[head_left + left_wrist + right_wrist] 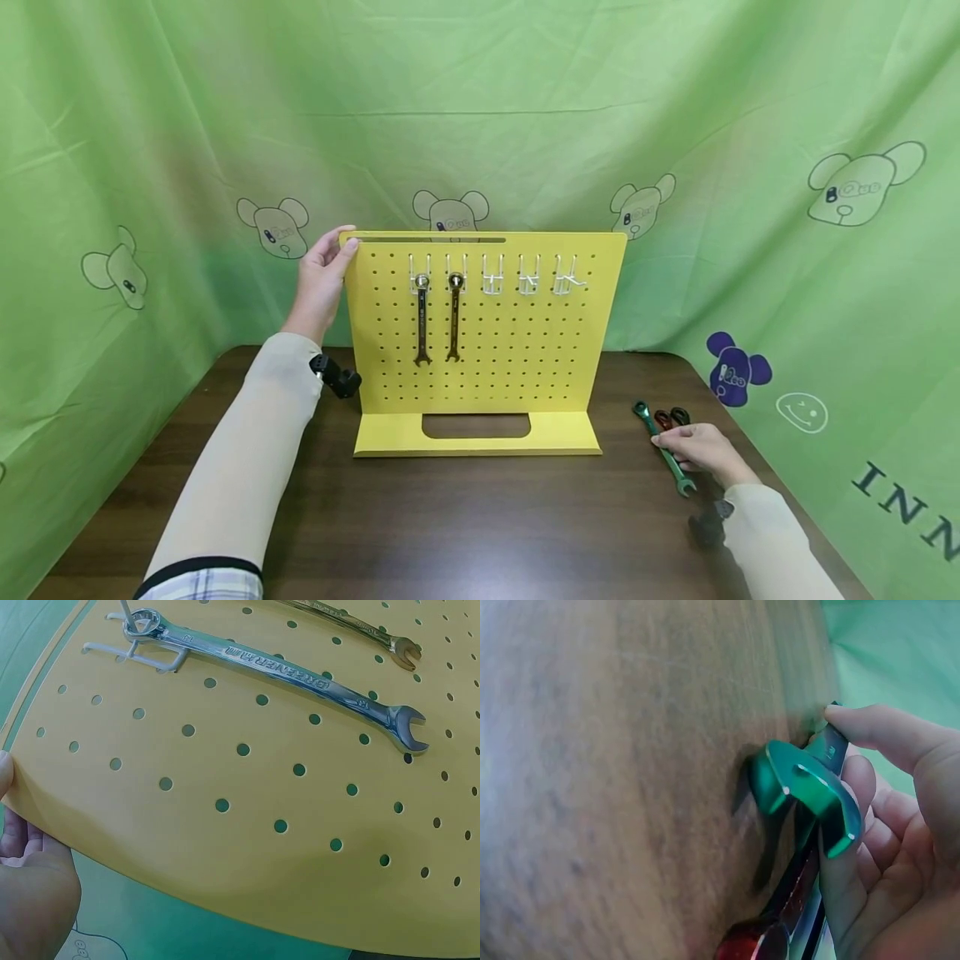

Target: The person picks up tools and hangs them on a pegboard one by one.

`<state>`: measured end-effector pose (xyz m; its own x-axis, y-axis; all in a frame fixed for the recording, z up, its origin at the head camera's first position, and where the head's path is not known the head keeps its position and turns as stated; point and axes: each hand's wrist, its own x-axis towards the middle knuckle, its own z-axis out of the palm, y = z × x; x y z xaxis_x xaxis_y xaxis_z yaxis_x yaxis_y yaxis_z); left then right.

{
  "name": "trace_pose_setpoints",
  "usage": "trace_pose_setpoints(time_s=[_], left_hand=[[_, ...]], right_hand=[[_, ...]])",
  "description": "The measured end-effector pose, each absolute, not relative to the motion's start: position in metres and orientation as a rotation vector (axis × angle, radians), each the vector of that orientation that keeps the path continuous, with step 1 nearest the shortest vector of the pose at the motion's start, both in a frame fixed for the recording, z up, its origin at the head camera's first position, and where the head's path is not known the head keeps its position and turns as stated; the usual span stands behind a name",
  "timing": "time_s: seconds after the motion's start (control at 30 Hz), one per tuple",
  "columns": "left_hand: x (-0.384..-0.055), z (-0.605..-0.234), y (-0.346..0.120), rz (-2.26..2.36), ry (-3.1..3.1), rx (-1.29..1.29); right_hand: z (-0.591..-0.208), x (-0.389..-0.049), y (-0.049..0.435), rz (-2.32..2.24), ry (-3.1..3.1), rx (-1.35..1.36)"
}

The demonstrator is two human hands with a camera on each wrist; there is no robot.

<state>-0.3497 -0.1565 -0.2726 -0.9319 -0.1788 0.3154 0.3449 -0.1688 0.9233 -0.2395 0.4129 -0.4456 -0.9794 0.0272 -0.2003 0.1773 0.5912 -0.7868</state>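
My left hand (321, 279) grips the upper left corner of the yellow pegboard (480, 375), thumb in front and fingers behind. Two combination wrenches hang by their ring ends from white hooks: a silver wrench (292, 675) on the leftmost and a second wrench (454, 321) beside it. At the table's right side my right hand (705, 450) pinches a green wrench (671, 462) between thumb and fingers. Its open end faces the camera in the right wrist view. Under it lie a red wrench (761, 937) and a black-ringed wrench (680, 415), partly hidden by the hand.
Three more white hooks (528, 279) line the board's upper right; the rightmost has a prong skewed sideways. The board's foot (390, 433) stands on a brown wooden table (450, 525). A green printed curtain (525, 67) surrounds the back and sides.
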Motion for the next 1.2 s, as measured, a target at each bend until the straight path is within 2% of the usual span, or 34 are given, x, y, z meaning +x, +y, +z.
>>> trace_pose_setpoints(time_s=[0.57,1.2], left_hand=[[-0.350,-0.272,-0.157,-2.155,-1.769,-0.191],[-0.350,-0.272,-0.156,-2.152,-1.775,-0.180]], right_hand=[[-0.444,-0.238,0.413,-1.322,2.652,0.168],[-0.420,-0.229,0.401,-1.459,2.582,0.077]])
